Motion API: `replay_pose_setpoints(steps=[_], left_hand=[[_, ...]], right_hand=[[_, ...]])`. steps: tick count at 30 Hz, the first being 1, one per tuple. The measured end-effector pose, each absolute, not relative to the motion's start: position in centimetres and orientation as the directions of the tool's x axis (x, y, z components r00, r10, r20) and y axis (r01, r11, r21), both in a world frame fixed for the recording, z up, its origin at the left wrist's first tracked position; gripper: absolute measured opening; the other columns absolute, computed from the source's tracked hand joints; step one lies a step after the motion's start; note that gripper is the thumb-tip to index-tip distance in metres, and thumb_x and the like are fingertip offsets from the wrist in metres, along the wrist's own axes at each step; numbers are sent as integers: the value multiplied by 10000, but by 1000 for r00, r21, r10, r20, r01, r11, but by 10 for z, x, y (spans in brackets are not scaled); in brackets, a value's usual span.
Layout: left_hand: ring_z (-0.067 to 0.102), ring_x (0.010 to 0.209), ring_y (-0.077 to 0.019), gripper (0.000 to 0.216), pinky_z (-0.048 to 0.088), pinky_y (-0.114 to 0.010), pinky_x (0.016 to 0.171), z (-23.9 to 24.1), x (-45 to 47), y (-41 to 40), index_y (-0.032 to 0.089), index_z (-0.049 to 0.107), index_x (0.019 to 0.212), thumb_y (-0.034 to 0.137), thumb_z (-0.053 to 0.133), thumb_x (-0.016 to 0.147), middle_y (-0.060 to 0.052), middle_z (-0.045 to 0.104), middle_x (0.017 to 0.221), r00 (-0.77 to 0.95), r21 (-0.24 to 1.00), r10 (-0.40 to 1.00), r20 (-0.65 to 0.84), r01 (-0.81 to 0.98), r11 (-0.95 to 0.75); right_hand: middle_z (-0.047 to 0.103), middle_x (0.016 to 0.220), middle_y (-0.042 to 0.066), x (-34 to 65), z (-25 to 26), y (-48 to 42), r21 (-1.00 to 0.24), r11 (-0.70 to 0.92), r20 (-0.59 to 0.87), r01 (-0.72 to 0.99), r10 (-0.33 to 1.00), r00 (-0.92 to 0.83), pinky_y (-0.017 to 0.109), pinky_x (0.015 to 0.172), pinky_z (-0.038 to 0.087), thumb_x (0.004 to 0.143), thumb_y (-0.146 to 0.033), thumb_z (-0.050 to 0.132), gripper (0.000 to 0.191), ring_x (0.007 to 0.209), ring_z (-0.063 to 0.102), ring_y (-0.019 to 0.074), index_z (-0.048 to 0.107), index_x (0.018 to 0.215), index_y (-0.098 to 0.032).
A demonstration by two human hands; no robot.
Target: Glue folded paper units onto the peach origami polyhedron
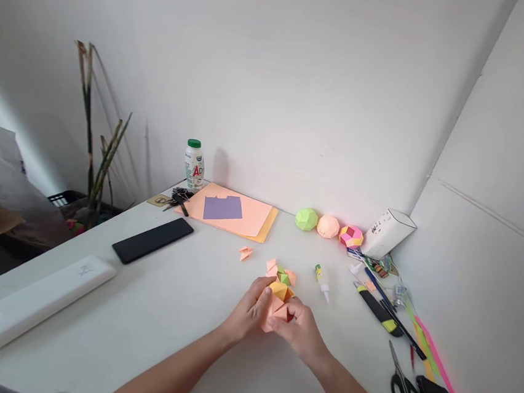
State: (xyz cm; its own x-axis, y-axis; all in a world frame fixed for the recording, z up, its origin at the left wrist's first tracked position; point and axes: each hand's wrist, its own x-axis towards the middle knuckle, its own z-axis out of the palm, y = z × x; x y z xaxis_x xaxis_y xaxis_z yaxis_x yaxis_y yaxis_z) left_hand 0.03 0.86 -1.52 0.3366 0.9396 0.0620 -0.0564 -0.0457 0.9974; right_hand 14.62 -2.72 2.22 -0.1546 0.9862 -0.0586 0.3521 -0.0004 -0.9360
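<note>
Both my hands meet over the white table [162, 310] near its middle. My left hand [247, 311] and my right hand [301, 330] are closed around a folded paper model [278, 301] of orange and peach pieces, held just above the tabletop. Just beyond it lie several loose folded paper units [282, 275] in peach and green, and one more peach unit [245, 253] sits farther left. A small glue tube [323, 281] lies to the right of the units.
Three paper balls, green [306, 219], peach [328, 226] and pink-yellow [351, 236], sit by the wall beside a white box [386, 233]. Paper sheets [230, 213], a bottle [194, 165], keys [177, 198], a black phone [153, 240], a utility knife [378, 311], scissors [404, 383] and a white device [24, 306] lie around.
</note>
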Motion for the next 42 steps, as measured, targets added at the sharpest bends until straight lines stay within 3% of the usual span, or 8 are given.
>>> replay_pose_setpoints(steps=[4, 8, 15, 22, 35, 38, 39, 42], left_hand=[[531, 1128, -260, 527, 433, -392, 941, -14, 1, 10, 201, 513, 1208, 583, 371, 875, -102, 582, 1204, 338, 996, 941, -17, -80, 46], [508, 1156, -277, 529, 406, -389, 970, -10, 1, 10, 182, 543, 1180, 580, 435, 849, -111, 561, 1231, 292, 994, 955, -46, -78, 72], [423, 1235, -254, 381, 357, -388, 1036, -9, -5, 10, 239, 558, 1141, 486, 397, 900, -92, 465, 1298, 321, 993, 943, 90, 45, -110], [416, 1222, -277, 227, 396, -398, 1004, -5, -6, 1, 224, 587, 834, 422, 483, 874, -79, 370, 1360, 447, 948, 876, 181, 157, -277], [434, 1214, -272, 295, 400, -371, 988, -3, -5, 2, 216, 584, 754, 461, 471, 872, -79, 403, 1348, 484, 988, 873, 66, 89, -124], [414, 1236, -282, 304, 386, -377, 994, 1, -10, 7, 211, 597, 722, 478, 516, 842, -69, 421, 1350, 459, 999, 888, 4, 29, -20], [426, 1226, -282, 307, 388, -378, 987, 2, -12, 9, 207, 599, 706, 476, 529, 835, -60, 423, 1356, 460, 1000, 888, -23, -2, 27], [489, 1160, -271, 295, 405, -371, 947, 5, -17, 12, 198, 612, 678, 452, 565, 821, -29, 447, 1360, 518, 971, 846, -123, -112, 210]], right_hand=[[550, 661, -15, 149, 13, -25, -949, -38, -100, 313, 977, -187, 254, 602, 410, 690, -266, 681, 158, 662, 504, 144, 568, 640, -168], [630, 806, 17, 157, 15, -22, -974, -171, -204, 151, 950, -238, 289, 683, 448, 690, -353, 726, 283, 736, 573, 171, 620, 872, -164], [649, 819, 29, 168, 22, -18, -984, -172, -176, 40, 939, -295, 303, 737, 448, 821, -440, 602, 290, 798, 595, 180, 664, 904, -169], [660, 811, 30, 171, 13, -23, -977, -170, -201, 131, 939, -280, 286, 683, 451, 791, -404, 650, 251, 767, 616, 177, 610, 856, -166], [628, 703, -7, 182, 29, -6, -905, 26, -172, 425, 891, -421, 240, 539, 394, 802, -331, 597, 138, 645, 576, 152, 655, 804, -205], [679, 835, 24, 199, 36, 18, -776, 69, -98, 627, 969, -228, 280, 655, 456, 840, -361, 539, 188, 791, 623, 200, 668, 862, -225], [679, 834, 28, 207, 36, 27, -663, 17, -34, 749, 998, -53, 290, 687, 459, 840, -375, 533, 190, 819, 620, 209, 659, 839, -233], [628, 1007, 157, 228, 26, 52, -546, -141, 31, 826, 982, 188, 378, 812, 407, 830, -314, 545, 182, 1076, 509, 316, 596, 942, -179]])
